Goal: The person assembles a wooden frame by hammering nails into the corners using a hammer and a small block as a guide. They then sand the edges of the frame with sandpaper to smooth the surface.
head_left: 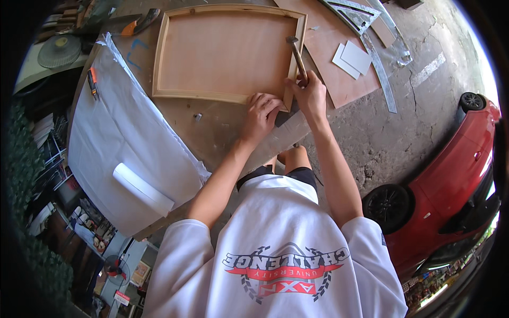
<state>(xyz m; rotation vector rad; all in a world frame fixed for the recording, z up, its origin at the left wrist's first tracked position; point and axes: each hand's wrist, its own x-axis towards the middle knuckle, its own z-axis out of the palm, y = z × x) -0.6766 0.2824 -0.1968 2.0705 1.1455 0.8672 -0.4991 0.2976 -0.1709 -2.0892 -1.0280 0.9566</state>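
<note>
A shallow wooden frame (238,8) with a thin brown panel inside it lies on the worktable. My left hand (261,115) is closed over its near rail, close to the near right corner. The fingers are curled there, and whether they also pinch something small is hidden. In my right hand (310,98) is a hammer (298,58), gripped by its handle. The hammer's head points away from me, above the frame's right rail. My right thumb is beside that rail, near the same corner.
White sheeting (116,143) with a loose roll (142,188) covers the table's left side, an orange-handled cutter (93,84) on it. A handsaw (139,24) lies at far left. At right are a brown board (347,87), white tiles (356,57) and a metal square (354,15). A red car (450,175) stands beyond.
</note>
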